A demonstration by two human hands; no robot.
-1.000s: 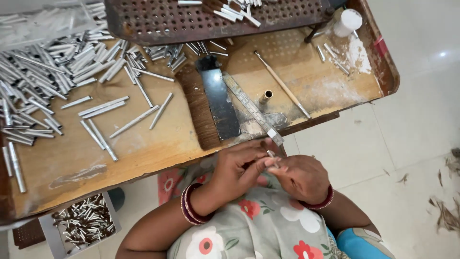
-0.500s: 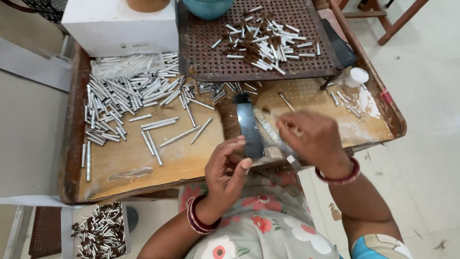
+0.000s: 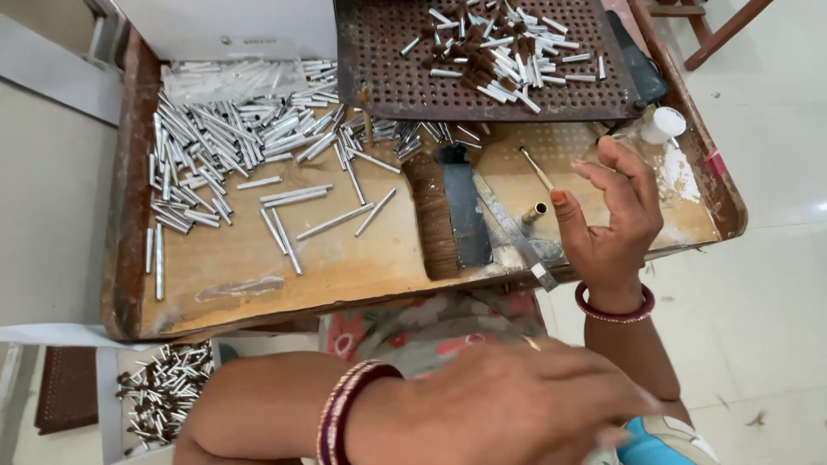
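Wooden tray (image 3: 258, 275); right hand (image 3: 613, 220) open beside a thin stick (image 3: 536, 169).

1 head-worn camera looks steeply down, close over the wooden tray (image 3: 258, 275) and lap.

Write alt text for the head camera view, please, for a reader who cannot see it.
The right hand hovers open above a wooden tray strewn with silver metal tubes, near a brush. The left hand, blurred, is low over the lap.

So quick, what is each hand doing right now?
Left hand: blurred near the lap, grip cannot be told.
Right hand: open, fingers spread over the wooden tray, holding nothing.
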